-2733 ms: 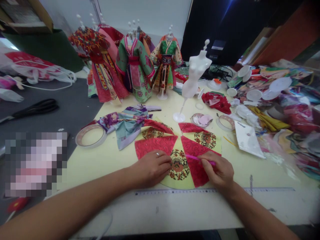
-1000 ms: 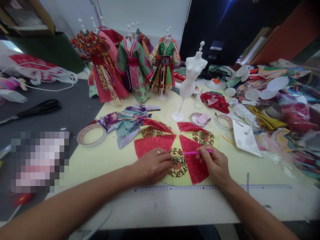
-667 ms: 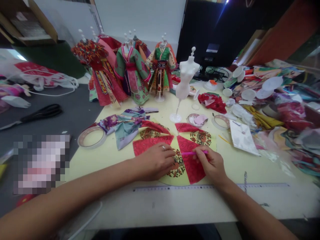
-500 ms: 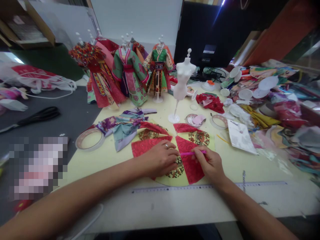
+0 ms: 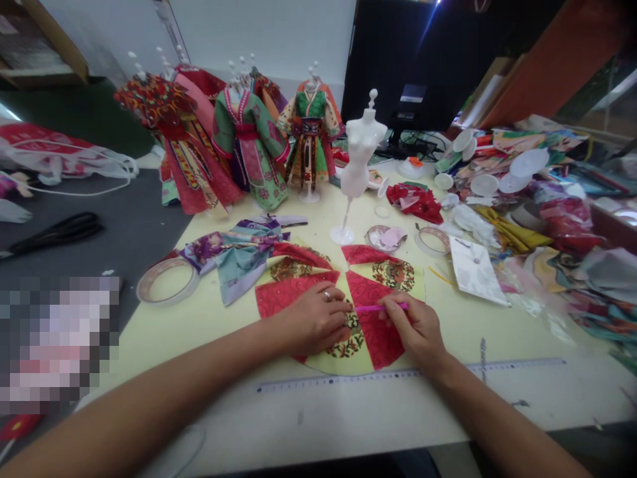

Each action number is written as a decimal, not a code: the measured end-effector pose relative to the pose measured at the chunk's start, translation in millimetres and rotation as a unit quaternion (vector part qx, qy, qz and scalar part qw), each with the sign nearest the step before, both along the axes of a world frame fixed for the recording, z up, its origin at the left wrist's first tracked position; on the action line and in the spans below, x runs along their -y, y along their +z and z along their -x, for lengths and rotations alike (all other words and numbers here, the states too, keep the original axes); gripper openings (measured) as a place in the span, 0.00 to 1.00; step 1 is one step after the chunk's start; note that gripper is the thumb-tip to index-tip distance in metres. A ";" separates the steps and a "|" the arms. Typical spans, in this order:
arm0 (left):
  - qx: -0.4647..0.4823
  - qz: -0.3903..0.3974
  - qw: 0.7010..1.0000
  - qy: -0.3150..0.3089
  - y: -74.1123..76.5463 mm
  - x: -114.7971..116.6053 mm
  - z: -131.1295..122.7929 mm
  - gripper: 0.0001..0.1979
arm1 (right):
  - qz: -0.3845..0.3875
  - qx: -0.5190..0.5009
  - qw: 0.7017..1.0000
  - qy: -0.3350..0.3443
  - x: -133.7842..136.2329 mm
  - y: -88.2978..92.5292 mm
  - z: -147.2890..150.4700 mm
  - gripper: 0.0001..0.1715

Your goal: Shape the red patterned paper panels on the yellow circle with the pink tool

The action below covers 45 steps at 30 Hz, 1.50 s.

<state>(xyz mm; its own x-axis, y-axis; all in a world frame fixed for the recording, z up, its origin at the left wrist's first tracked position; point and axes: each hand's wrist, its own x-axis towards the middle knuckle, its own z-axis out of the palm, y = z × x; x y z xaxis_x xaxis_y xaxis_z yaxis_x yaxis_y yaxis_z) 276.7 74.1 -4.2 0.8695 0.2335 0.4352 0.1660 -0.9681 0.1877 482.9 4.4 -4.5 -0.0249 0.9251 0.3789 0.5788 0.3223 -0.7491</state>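
Note:
A round piece of patchwork cloth (image 5: 377, 338), made of red and pale yellow wedges with flower medallions, lies spread on the table. My left hand (image 5: 318, 322), with a ring on one finger, rests flat on its left-middle part, fingers stretched out. From the right, my right hand (image 5: 417, 328) pinches a thin bright pink pen (image 5: 369, 308). Its left end touches or hovers just over the cloth near my left fingertips; I cannot tell which. Along the cloth's front edge runs a clear ruler (image 5: 308, 383), partly covered by my right wrist.
Behind the cloth stands a bare white mini mannequin (image 5: 363, 149), with dressed doll forms (image 5: 253, 143) to its left. Tape rolls (image 5: 168, 281), purple-blue fabric (image 5: 243, 255) and black-handled scissors (image 5: 64, 232) lie leftward. Fabric scraps (image 5: 527, 179) heap up at the right, beside a dark monitor (image 5: 423, 73).
The view has shifted slightly, so things on the left sit a little further left. My hands, the pink pen and the cloth keep nearly the same arrangement.

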 end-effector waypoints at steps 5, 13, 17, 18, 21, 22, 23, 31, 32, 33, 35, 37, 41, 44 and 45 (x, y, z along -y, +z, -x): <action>-0.027 -0.054 0.998 0.001 -1.8 1.3 -1.2 0.11 | -0.106 0.102 0.984 0.105 2.0 1.2 -2.9 0.08; -0.038 -0.044 0.998 0.004 1.1 3.4 -1.2 0.11 | -0.170 0.073 0.979 0.087 6.0 6.5 -5.4 0.10; 0.007 0.031 0.999 0.005 -1.1 0.3 4.5 0.07 | -0.191 0.082 0.977 0.050 7.0 9.7 -4.2 0.10; 0.020 0.045 0.999 0.005 -2.7 -0.7 6.0 0.06 | -0.194 0.080 0.977 0.046 6.8 10.0 -4.1 0.10; 0.048 0.062 0.997 0.003 -6.7 -2.0 8.4 0.05 | -0.200 0.070 0.977 0.028 5.7 9.8 -4.3 0.10; 0.053 0.063 0.997 0.001 -7.2 -1.7 8.3 0.05 | -0.201 0.067 0.977 0.021 5.2 9.4 -4.6 0.10; 0.054 0.063 0.997 -0.001 -7.1 -1.0 7.8 0.05 | -0.202 0.064 0.977 0.015 4.7 8.9 -4.9 0.10; 0.012 0.044 0.999 -0.016 -0.4 4.0 2.4 0.07 | -0.180 0.028 0.982 -0.057 -2.2 1.1 -11.4 0.07; 0.013 0.044 0.999 -0.019 -1.0 3.6 2.6 0.07 | -0.176 0.018 0.981 -0.074 -3.5 0.4 -13.1 0.07; 0.016 0.044 0.999 -0.022 -2.0 3.1 2.9 0.07 | -0.174 0.007 0.980 -0.093 -5.1 -0.1 -15.0 0.07; 0.028 0.043 0.998 -0.026 -4.8 2.0 3.6 0.07 | -0.173 -0.020 0.976 -0.131 -8.6 -0.3 -19.3 0.07; 0.037 0.040 0.998 -0.026 -7.6 1.3 4.1 0.07 | -0.168 -0.050 0.971 -0.160 -12.6 0.3 -24.0 0.08; 0.027 0.031 0.999 -0.021 -11.3 1.3 3.4 0.08 | -0.163 -0.117 0.960 -0.196 -21.0 1.7 -34.0 0.11; 0.024 0.020 0.999 -0.016 -11.8 1.8 2.1 0.08 | -0.164 -0.154 0.952 -0.207 -27.2 0.2 -40.9 0.12; 0.024 0.016 0.999 -0.016 -11.6 2.0 1.8 0.07 | -0.165 -0.164 0.950 -0.208 -29.1 -0.9 -42.8 0.12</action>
<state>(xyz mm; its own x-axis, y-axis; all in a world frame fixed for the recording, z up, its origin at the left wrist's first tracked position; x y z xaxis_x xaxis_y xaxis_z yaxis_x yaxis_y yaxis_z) 274.9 72.1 -15.8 0.8551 0.2210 0.4691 0.1261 -0.9661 0.2252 525.7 33.5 -5.4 0.4861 0.6591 0.5739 0.4608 0.3647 -0.8091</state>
